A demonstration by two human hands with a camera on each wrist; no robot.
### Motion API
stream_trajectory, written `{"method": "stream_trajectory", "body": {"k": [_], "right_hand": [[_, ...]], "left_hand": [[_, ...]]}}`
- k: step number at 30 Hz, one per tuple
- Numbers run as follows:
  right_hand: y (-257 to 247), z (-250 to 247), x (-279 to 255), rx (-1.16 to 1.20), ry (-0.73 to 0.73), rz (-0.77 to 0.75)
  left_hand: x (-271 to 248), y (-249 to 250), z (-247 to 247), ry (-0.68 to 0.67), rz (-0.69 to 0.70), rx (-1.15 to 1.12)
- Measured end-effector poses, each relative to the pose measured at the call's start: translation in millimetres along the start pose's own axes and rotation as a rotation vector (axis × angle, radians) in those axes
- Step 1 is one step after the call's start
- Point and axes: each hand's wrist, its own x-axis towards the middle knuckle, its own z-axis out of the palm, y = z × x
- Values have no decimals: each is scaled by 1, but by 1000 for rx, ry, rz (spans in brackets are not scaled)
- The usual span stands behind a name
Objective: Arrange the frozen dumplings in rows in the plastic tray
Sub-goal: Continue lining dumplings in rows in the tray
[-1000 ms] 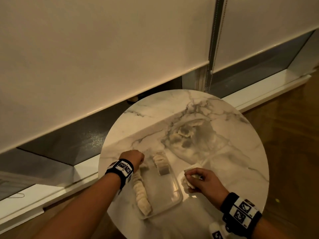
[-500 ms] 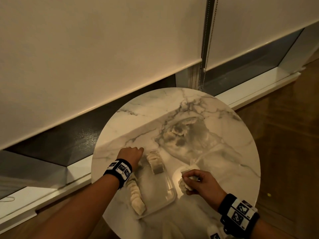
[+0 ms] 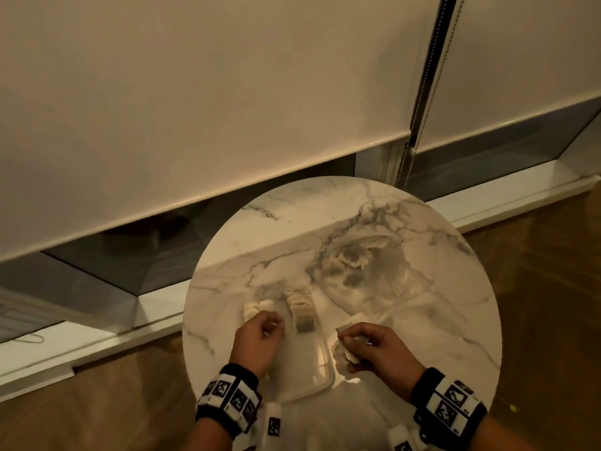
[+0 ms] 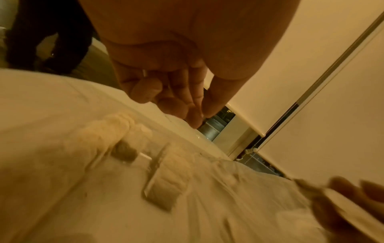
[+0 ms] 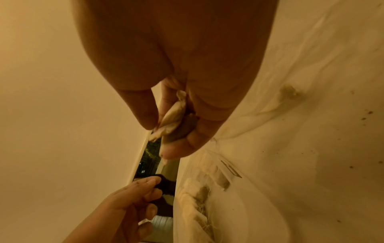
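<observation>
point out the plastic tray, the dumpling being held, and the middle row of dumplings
plastic tray [image 3: 328,382], head view, near right corner of its rim
held dumpling [image 5: 174,112], right wrist view, its pale pleated side
middle row of dumplings [image 3: 300,309], head view, centre of the row

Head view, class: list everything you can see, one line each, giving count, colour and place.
table: one, white marble, beside the window
plastic tray: one, clear, table's near edge
tray dumplings: two rows, pale, in the plastic tray
held dumplings: number unclear, pale, just right of the tray
bag: one, clear, dumplings inside, beyond the tray
blinds: two, cream, behind the table
floor: brown wood, around the table
left hand: over the tray's left side, holding nothing
right hand: pinching the held dumplings
</observation>
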Motion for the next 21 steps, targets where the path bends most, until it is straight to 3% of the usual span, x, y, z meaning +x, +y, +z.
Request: {"method": "stream_trajectory", "body": {"k": [6, 12, 16, 21], "right_hand": [[-12, 18, 3, 95, -116, 78], [-19, 34, 2, 70, -252, 96], [-19, 40, 2, 21, -317, 94], [-11, 39, 8, -20, -334, 112]], "left_hand": [[-39, 10, 36, -110, -64, -306], [-56, 22, 41, -114, -34, -404], [-56, 19, 42, -80, 15, -432], [-60, 16, 40, 19, -20, -469]]}}
